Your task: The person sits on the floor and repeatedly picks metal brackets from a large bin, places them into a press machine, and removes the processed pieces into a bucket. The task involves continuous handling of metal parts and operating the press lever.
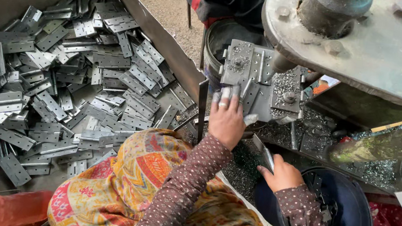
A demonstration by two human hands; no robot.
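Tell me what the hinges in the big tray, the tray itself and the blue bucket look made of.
Hinges: probably plated steel, given the grey sheen and punched holes. Tray: likely sheet steel, dull dark grey with thin flat walls. Bucket: seemingly plastic, with a smooth blue rim.

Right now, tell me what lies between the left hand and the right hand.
In the head view, between the left hand on the drill jig and the right hand, which holds a hinge, lie only dark bench and metal shavings.

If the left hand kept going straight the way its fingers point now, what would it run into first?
The left hand points up the picture, its fingertips already on the hinge plate lying on the drill jig. Past that, it would probably meet the drill spindle, though depth is hard to judge.
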